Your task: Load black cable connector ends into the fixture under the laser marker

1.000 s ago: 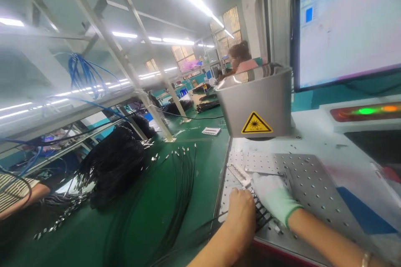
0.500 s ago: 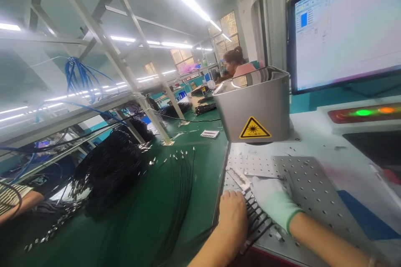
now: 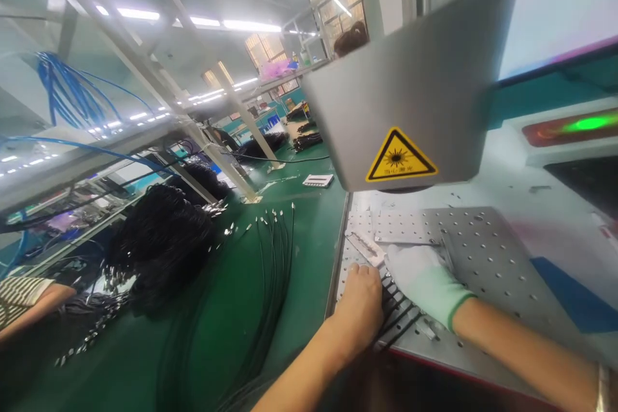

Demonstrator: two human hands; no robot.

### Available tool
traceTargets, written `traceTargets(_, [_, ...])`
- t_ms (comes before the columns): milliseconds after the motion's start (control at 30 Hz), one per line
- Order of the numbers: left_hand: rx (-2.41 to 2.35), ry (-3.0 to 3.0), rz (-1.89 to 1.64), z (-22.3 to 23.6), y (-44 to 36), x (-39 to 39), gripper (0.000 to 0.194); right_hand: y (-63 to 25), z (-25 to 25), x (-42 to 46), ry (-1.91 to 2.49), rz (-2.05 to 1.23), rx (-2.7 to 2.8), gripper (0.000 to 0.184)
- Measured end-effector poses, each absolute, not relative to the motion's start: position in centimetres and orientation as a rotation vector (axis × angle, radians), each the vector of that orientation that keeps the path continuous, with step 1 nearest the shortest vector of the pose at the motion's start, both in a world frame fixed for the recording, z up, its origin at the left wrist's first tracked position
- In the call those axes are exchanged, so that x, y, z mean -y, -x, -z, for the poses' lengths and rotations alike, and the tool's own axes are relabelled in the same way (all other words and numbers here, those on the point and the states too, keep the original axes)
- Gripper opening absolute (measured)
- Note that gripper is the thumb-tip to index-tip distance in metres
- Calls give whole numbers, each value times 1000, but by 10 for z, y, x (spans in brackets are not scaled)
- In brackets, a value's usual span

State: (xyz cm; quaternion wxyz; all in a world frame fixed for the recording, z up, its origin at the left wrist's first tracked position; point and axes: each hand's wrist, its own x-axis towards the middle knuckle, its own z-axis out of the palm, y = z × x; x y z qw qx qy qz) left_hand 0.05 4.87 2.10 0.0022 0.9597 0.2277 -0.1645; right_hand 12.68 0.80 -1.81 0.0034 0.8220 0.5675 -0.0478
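My left hand (image 3: 360, 306) is bare and rests palm down on a row of black cables (image 3: 398, 318) laid across the perforated metal plate (image 3: 487, 257). My right hand (image 3: 425, 283), in a white glove with a green cuff, presses flat on the same cables just right of the left hand, next to a small metal fixture (image 3: 367, 248). Both hands lie under the grey laser head (image 3: 410, 90) with its yellow warning sticker (image 3: 400, 158). The cable ends under the palms are hidden.
Several loose black cables (image 3: 275, 264) trail over the green bench (image 3: 309, 219) to the left, beside a large black cable bundle (image 3: 161, 238). A monitor (image 3: 560, 0) and a lit panel (image 3: 574, 129) stand right. Another person's arm (image 3: 29, 302) lies far left; a co-worker's head (image 3: 350, 38) shows behind.
The view has moved closer and lower, so the laser head looms larger. Both hands stay pressed on the cables, the left hand shifted slightly forward.
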Motion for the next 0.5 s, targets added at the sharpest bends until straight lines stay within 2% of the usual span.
traceTargets(300, [-781,-2999,451,-22,5,-46,34,-123,19,-4,-2600,15,-1801,25])
traceTargets(500, [-992,-2959,193,-28,16,-35,25,-123,22,-7,-2662,2,-1735,24])
